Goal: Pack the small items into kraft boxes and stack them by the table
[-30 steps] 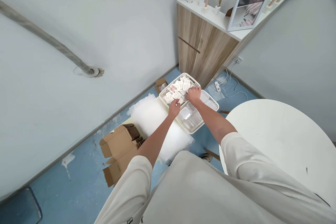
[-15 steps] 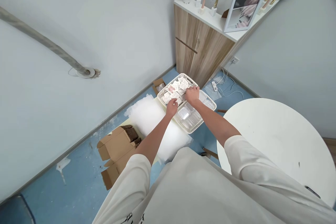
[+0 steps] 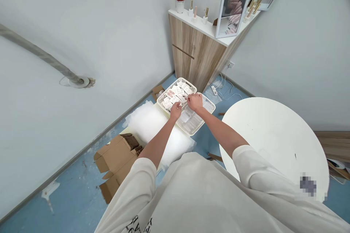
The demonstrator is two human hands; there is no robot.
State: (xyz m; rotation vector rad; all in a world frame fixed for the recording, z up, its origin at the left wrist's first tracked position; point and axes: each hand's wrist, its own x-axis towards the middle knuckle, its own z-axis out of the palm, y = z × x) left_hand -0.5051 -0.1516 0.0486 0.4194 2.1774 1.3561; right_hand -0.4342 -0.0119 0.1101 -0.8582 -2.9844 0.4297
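A white perforated basket (image 3: pixel 161 106) holds a heap of small white printed packets (image 3: pixel 175 93), one with red print. Against its right side sits a second white basket (image 3: pixel 213 107) with clear plastic boxes (image 3: pixel 193 120). My left hand (image 3: pixel 175 111) is at the near edge of the packets, fingers bent together; what they pinch is too small to name. Over the border between the two baskets, my right hand (image 3: pixel 194 102) has its fingers curled down near the packets. Whatever lies under those fingers is hidden.
White foam wrap (image 3: pixel 147 120) and flattened cardboard (image 3: pixel 117 156) lie on the blue floor to the left. A round white table (image 3: pixel 268 131) stands at right. Behind the baskets is a wooden cabinet (image 3: pixel 191 40); a power strip (image 3: pixel 214 90) with cables lies beside it.
The view has turned to the right, so the cabinet and baskets appear farther left. My right hand has drawn slightly closer to my left hand, toward the near side of the packets.
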